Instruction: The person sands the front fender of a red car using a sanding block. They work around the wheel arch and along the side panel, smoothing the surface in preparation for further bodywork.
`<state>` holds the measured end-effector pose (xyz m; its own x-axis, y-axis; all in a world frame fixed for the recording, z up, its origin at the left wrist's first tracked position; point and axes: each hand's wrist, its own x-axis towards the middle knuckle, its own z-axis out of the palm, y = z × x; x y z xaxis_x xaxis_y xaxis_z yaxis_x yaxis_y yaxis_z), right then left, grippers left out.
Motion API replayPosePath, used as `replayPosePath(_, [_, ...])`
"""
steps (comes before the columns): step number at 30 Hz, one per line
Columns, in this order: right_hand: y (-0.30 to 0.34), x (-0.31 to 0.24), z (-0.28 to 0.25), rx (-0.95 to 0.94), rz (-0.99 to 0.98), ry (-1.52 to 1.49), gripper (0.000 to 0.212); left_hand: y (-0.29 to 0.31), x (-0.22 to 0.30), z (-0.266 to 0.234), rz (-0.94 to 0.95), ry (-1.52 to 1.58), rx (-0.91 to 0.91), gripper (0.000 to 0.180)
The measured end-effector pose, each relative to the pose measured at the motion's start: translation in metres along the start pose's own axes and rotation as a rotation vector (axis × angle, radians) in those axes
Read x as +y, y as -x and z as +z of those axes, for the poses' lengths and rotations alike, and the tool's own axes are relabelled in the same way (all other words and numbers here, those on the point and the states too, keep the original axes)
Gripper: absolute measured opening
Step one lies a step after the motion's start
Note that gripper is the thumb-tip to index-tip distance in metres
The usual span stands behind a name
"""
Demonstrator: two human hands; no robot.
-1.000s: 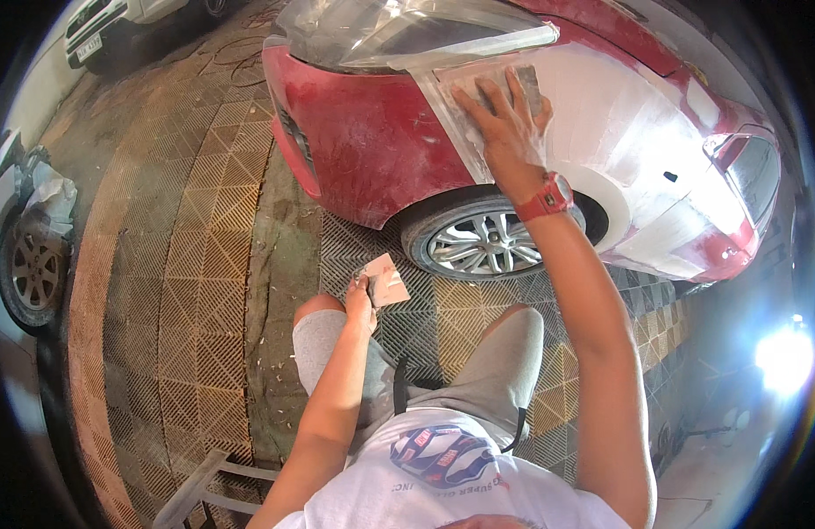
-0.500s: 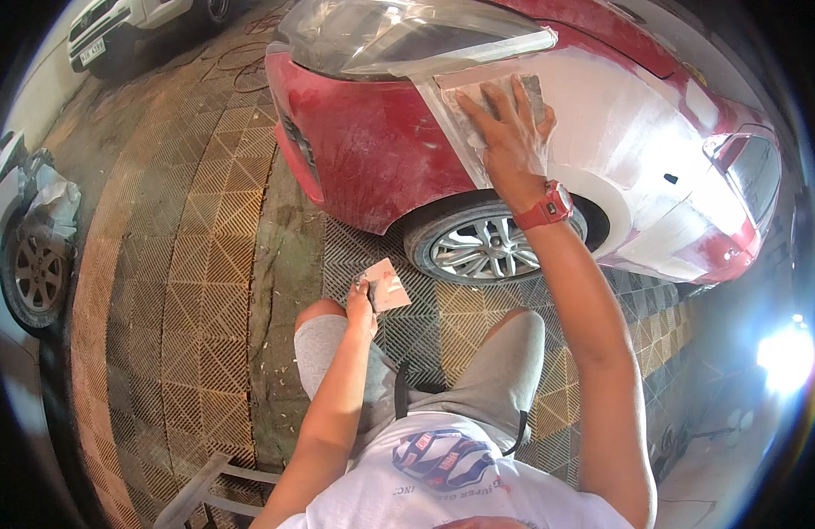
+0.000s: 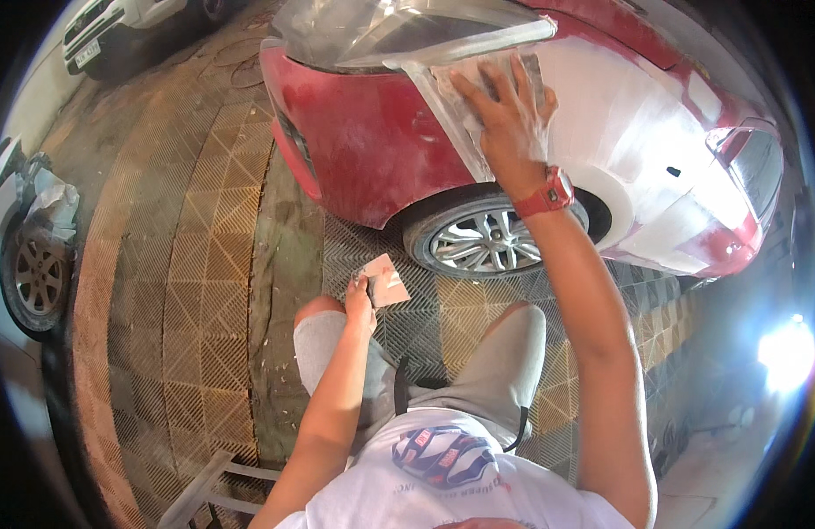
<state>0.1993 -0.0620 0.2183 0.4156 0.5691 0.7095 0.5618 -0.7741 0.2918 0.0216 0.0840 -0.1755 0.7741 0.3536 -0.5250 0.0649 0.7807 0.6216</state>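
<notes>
My right hand (image 3: 513, 137) presses a thin, dusty sheet, apparently sandpaper (image 3: 471, 78), flat against the car fender (image 3: 606, 110), its fingers spread across it. Whitish filler or primer covers much of that fender, which lies below the headlight (image 3: 407, 35) and above the front wheel (image 3: 487, 240). Lower down, over my left knee, my left hand (image 3: 359, 307) pinches a small pinkish-tan square, apparently a folded piece of sandpaper (image 3: 388, 284). Its underside is hidden. A red watch (image 3: 548, 196) is on my right wrist.
Red bumper (image 3: 363, 132) is left of the whitened area. Ribbed floor tiles (image 3: 196, 291) lie underfoot. A pale metal frame (image 3: 200, 485) stands at lower left, another wheel (image 3: 37, 273) at far left. A bright lamp (image 3: 786, 354) shines at right; a white vehicle (image 3: 116, 31) stands behind.
My right hand and its sheet have shifted slightly up and left relative to the fender. My left hand keeps its hold, and the whole view has moved a little.
</notes>
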Motion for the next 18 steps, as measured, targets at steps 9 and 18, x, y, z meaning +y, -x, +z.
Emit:
replayPosePath(9, [0.013,0.024,0.013,-0.017,-0.116,0.043,0.085,-0.022,-0.017,-0.011,-0.058,-0.033,0.070,0.036])
replayPosePath(18, [0.085,0.036,0.001,-0.165,-0.084,0.055,0.086,-0.036,-0.023,-0.023,-0.066,-0.001,0.101,0.039])
